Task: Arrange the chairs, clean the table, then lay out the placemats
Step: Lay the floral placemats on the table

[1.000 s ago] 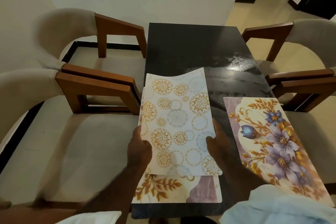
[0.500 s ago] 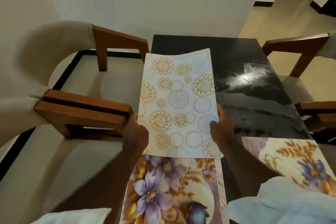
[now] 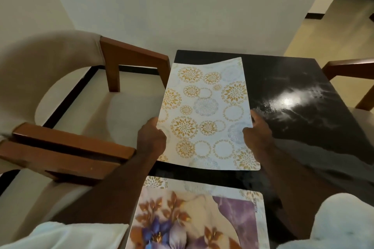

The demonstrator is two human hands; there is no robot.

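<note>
Tabletop [image 3: 303, 79]: black, glossy, far edge near pale wall. Bright glare patch on right half, streaky reflections around it. Near end, left side: flowered placemat [image 3: 202, 218] lying flat, purple and blue blooms, brown leaves, near part cut off by frame. Directly beneath it, second placemat [image 3: 155, 182], white with gold circles, showing as strip along far and right edges.

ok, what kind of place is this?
Probably a home dining area: a dark glossy table flanked by a left armchair and a right armchair, a floral placemat lying on it while the left hand and right hand hold a circle-patterned placemat.
</note>
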